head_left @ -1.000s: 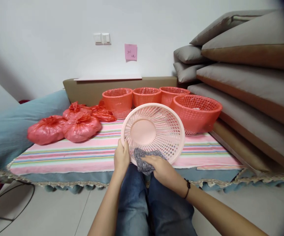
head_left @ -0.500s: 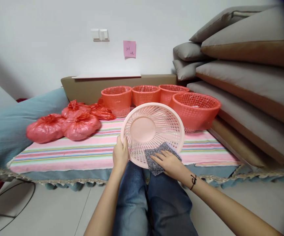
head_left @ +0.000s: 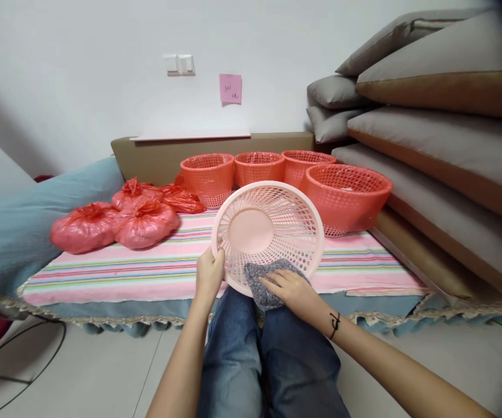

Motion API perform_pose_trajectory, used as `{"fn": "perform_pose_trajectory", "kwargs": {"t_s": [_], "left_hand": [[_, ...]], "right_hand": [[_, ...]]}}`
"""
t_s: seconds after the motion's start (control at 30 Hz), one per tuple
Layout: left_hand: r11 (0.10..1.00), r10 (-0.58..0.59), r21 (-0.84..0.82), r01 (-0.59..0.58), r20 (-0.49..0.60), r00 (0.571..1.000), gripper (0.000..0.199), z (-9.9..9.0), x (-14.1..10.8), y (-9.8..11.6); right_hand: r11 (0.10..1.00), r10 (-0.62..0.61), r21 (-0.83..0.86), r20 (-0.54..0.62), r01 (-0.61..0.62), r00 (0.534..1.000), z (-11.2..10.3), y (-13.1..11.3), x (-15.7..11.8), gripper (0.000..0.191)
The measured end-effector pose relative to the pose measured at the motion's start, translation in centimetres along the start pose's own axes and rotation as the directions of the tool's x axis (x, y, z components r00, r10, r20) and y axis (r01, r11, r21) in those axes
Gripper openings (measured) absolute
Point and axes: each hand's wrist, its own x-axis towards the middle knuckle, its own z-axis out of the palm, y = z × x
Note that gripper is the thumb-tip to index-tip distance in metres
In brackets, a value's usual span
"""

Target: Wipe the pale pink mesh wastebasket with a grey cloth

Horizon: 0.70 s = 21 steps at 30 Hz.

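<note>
A pale pink plastic basket (head_left: 251, 231) with a slotted wall is tilted toward me above my knees. My left hand (head_left: 210, 274) grips its left rim, thumb on the inner side. With my right hand (head_left: 292, 293) I press a dark grey speckled cloth (head_left: 263, 290) over the basket's lower front rim and inner wall. The fingers of that hand lie on top of the cloth, and its folded underside is hidden. Behind the basket, several red-orange baskets (head_left: 346, 194) stand on the striped cover, some lined with clear plastic.
Several tied red plastic bags (head_left: 146, 223) lie at the left on the striped pink cover (head_left: 115, 278). Large grey-brown cushions (head_left: 442, 145) are stacked high at the right. A black wire-framed stool (head_left: 24, 380) stands on the floor at lower left.
My right hand has slid the cloth a little to the left along the basket's lower rim. My left hand keeps its hold, and the basket has shifted very slightly left.
</note>
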Motion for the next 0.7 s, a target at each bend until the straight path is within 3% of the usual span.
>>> {"fn": "perform_pose_trajectory", "kwargs": {"t_s": [0.13,0.27,0.4,0.6,0.7], "left_hand": [[0.999,0.034,-0.008,-0.034,-0.029,0.999,0.022,-0.3,-0.2,0.4],[0.991,-0.076,-0.125,0.053,-0.187,0.979,0.03,2.9,-3.4,0.1],[0.98,-0.139,-0.169,0.103,-0.217,0.966,0.033,4.7,-4.5,-0.3],[0.999,0.052,-0.006,-0.053,-0.117,0.992,0.028,0.8,0.1,0.6],[0.997,0.075,0.046,-0.069,-0.124,0.989,0.03,-0.2,1.0,1.3]], "right_hand": [[0.999,0.0,-0.034,0.034,0.001,0.999,0.1,1.2,-0.6,0.049],[0.99,0.107,0.086,0.058,-0.111,0.993,0.4,-0.5,1.2,0.058],[0.972,0.178,0.144,0.06,-0.185,0.982,0.6,-2.3,2.4,0.066],[0.999,0.034,-0.014,-0.018,-0.034,0.999,1.3,-0.1,0.0,0.053],[0.998,0.023,-0.056,-0.02,-0.024,1.0,1.2,1.2,-0.6,0.047]]}}
